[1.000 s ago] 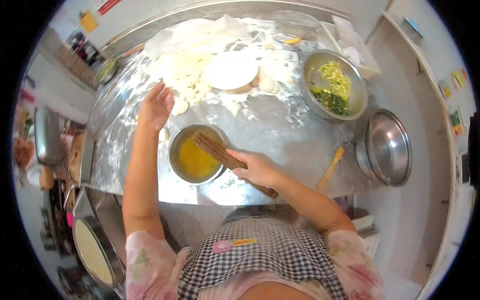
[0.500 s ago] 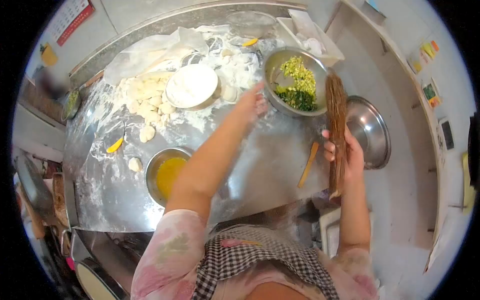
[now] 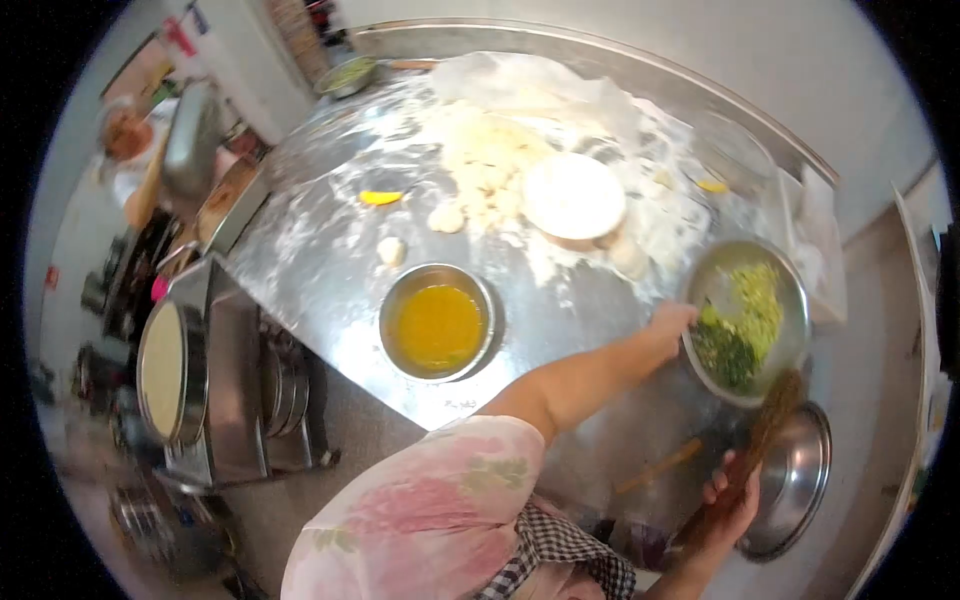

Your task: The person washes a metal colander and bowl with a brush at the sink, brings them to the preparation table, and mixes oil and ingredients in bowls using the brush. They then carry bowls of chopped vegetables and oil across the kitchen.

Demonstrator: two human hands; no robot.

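Observation:
My left hand (image 3: 672, 330) reaches out to the near left rim of a steel mixing bowl (image 3: 708, 384), its fingers closed on the edge. Inside the bowl lie chopped pale-green vegetables (image 3: 758, 305) and chopped dark greens (image 3: 728, 355). My right hand (image 3: 737, 497) is wrapped round a long brown brush of bundled stiff bristles (image 3: 770, 425). The brush slants upward, its far end beside the bowl's near right rim. Between my arms on the steel table lies a thin wooden stick (image 3: 658, 467). A wide steel basin (image 3: 812, 475) is just right of my right hand.
A bowl of yellow liquid (image 3: 440, 325) stands near the table's front edge. Farther back are dough pieces (image 3: 480, 160), a white flour bowl (image 3: 573, 197) and a yellow-handled tool (image 3: 380, 198). Left of the table stands a large round pot (image 3: 172, 372).
The view has swung left, bringing the pots beside the table into sight. My left hand has come onto the bowl's rim. The brush stays in my right hand, now more slanted.

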